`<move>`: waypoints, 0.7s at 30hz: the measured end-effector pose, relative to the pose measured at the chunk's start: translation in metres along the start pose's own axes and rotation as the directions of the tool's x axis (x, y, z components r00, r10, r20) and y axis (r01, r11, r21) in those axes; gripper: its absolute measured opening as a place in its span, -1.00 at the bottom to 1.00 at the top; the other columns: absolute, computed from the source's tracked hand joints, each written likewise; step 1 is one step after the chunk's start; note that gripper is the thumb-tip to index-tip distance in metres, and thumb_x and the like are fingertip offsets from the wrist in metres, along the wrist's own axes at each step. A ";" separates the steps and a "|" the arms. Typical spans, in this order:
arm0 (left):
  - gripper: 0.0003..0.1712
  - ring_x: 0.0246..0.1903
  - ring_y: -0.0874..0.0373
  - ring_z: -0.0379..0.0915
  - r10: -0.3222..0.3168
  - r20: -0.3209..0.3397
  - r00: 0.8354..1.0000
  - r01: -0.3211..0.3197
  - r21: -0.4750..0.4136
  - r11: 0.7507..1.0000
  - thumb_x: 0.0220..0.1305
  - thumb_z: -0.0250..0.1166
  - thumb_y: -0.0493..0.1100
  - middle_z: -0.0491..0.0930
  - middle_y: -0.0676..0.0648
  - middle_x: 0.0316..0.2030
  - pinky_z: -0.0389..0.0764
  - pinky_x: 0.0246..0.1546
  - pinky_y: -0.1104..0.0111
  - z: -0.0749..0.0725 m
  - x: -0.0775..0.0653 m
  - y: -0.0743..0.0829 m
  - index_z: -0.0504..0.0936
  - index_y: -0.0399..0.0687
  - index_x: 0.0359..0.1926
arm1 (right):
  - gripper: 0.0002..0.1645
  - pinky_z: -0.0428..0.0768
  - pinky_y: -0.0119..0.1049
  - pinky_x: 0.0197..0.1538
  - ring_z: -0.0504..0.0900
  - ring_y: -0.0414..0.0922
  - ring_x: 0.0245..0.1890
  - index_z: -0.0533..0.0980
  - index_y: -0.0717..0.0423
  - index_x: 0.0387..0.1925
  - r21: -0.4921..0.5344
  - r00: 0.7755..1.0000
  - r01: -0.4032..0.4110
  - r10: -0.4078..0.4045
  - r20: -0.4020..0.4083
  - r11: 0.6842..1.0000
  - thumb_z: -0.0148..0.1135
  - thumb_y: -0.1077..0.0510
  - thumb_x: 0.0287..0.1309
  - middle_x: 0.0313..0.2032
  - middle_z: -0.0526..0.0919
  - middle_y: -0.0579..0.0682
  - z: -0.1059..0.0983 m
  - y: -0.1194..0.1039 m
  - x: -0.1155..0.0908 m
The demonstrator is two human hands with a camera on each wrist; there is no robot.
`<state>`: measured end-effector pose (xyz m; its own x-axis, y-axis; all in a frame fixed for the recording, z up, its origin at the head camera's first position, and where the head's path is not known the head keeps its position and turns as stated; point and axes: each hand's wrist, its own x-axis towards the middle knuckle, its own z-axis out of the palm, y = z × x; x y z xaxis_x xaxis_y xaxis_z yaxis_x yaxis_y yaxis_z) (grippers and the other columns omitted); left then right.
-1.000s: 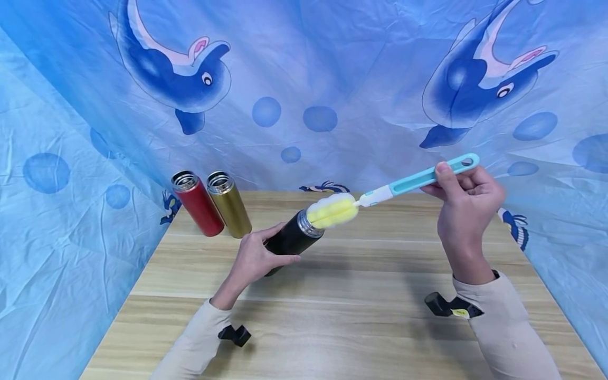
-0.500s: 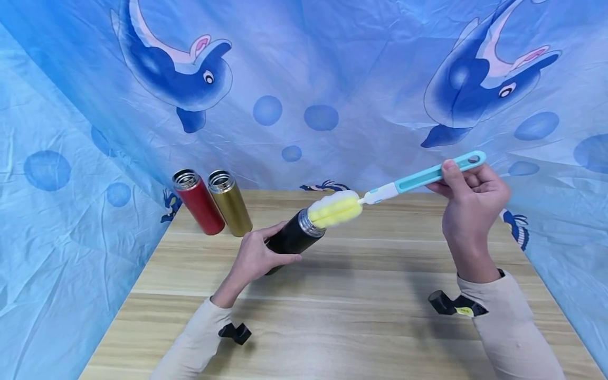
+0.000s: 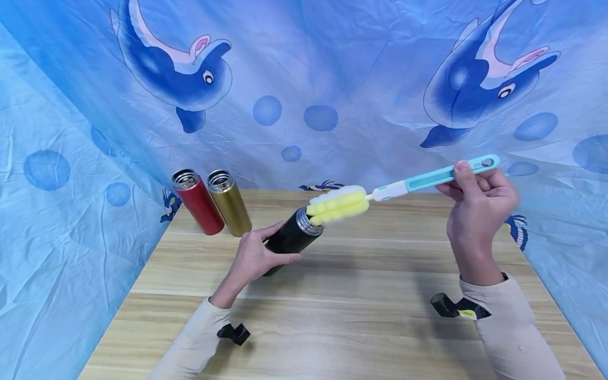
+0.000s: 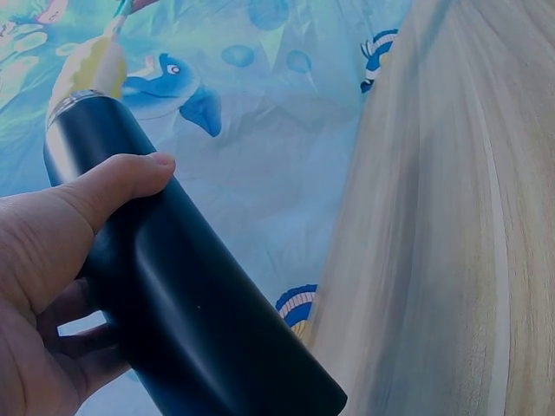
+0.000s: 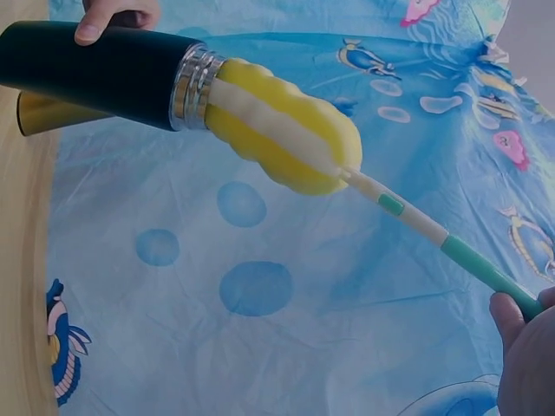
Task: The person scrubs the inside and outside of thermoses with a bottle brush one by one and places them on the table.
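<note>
My left hand [image 3: 258, 257] grips a black thermos bottle [image 3: 291, 238] around its body and tilts it, the open steel mouth facing up and to the right. Out of that mouth sticks the yellow and white sponge head of a bottle brush [image 3: 339, 205]; its tip is at or just inside the rim, most of the sponge outside. My right hand [image 3: 482, 211] pinches the turquoise handle near its far end. In the left wrist view the thumb lies across the dark bottle [image 4: 186, 260]. The right wrist view shows the sponge [image 5: 282, 126] against the threaded neck.
A red bottle [image 3: 199, 206] and a gold bottle [image 3: 230, 206] stand side by side without lids at the table's back left. Behind the wooden table [image 3: 361, 316] hangs a blue cloth [image 3: 304, 68] printed with dolphins. Black wrist cameras sit on both sleeves.
The right hand has moved to the right, away from the bottle, drawing the brush with it, and more of the sponge shows outside the mouth. The left hand and bottle have stayed nearly still.
</note>
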<state>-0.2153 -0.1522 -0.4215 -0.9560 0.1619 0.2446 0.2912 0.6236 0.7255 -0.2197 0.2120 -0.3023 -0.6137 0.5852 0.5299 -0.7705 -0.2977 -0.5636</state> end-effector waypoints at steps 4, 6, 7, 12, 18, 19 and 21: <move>-0.07 0.00 -0.04 0.64 0.007 -0.019 1.000 -0.006 0.011 1.000 -0.17 0.71 0.16 0.68 -0.09 0.15 0.65 -0.06 0.03 0.000 0.000 0.000 0.63 0.07 0.29 | -0.75 0.70 -0.29 -0.51 0.75 0.01 -0.57 0.51 0.65 -0.33 0.018 0.999 0.031 -0.030 -0.032 0.999 0.43 0.48 0.08 -0.54 0.65 0.28 0.002 -0.005 0.004; -0.07 -0.01 -0.04 0.64 0.009 -0.022 1.000 -0.009 0.022 1.000 -0.17 0.70 0.18 0.68 -0.09 0.15 0.65 -0.07 0.04 0.000 0.001 -0.001 0.64 0.07 0.29 | -0.73 0.69 -0.29 -0.53 0.74 0.02 -0.58 0.50 0.68 -0.33 0.037 0.999 0.042 -0.041 -0.036 0.998 0.42 0.50 0.07 -0.54 0.65 0.29 0.003 -0.007 0.005; -0.07 -0.02 -0.04 0.64 0.011 -0.024 1.000 -0.010 0.026 1.000 -0.17 0.70 0.18 0.68 -0.09 0.15 0.65 -0.07 0.04 0.000 0.001 -0.001 0.64 0.07 0.28 | -0.72 0.69 -0.28 -0.53 0.73 0.03 -0.59 0.49 0.71 -0.32 0.054 0.998 0.041 -0.039 -0.039 0.998 0.43 0.51 0.05 -0.55 0.64 0.30 0.004 -0.007 0.004; -0.08 -0.03 -0.03 0.65 0.015 -0.028 0.999 -0.014 0.042 0.999 -0.18 0.71 0.19 0.69 -0.09 0.13 0.66 -0.09 0.06 0.002 0.004 -0.002 0.65 0.08 0.27 | -0.69 0.69 -0.27 -0.55 0.73 0.04 -0.61 0.49 0.74 -0.31 0.073 0.999 0.038 -0.037 -0.016 0.997 0.44 0.52 0.02 -0.56 0.64 0.32 0.009 -0.009 0.000; -0.08 0.01 -0.03 0.65 0.010 -0.033 0.999 -0.008 0.062 0.998 -0.20 0.71 0.18 0.68 -0.07 0.15 0.65 -0.05 0.04 0.004 0.006 -0.002 0.65 0.08 0.26 | -0.78 0.68 -0.28 -0.55 0.74 0.04 -0.59 0.49 0.71 -0.33 0.081 0.999 0.017 -0.020 0.032 0.997 0.36 0.57 0.06 -0.53 0.66 0.33 0.014 -0.009 -0.008; -0.08 0.02 -0.03 0.65 0.011 -0.034 0.999 -0.008 0.065 0.998 -0.20 0.72 0.18 0.68 -0.07 0.15 0.65 -0.04 0.04 0.004 0.006 -0.002 0.66 0.08 0.26 | -0.79 0.68 -0.28 -0.55 0.74 0.03 -0.60 0.49 0.70 -0.33 0.076 0.999 0.018 -0.022 0.042 0.997 0.36 0.57 0.06 -0.53 0.66 0.32 0.015 -0.009 -0.010; -0.08 0.03 -0.04 0.65 0.010 -0.038 0.999 -0.007 0.073 0.997 -0.21 0.72 0.17 0.68 -0.07 0.15 0.65 -0.04 0.04 0.004 0.007 -0.002 0.66 0.09 0.25 | -0.82 0.69 -0.27 -0.54 0.74 0.02 -0.60 0.50 0.69 -0.34 0.067 0.998 0.021 -0.025 0.061 0.998 0.35 0.58 0.05 -0.53 0.67 0.31 0.016 -0.008 -0.012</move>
<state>-0.2222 -0.1491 -0.4240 -0.9510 0.1393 0.2759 0.2949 0.6762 0.6751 -0.2087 0.1955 -0.2943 -0.6036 0.5457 0.5812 -0.7929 -0.3351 -0.5089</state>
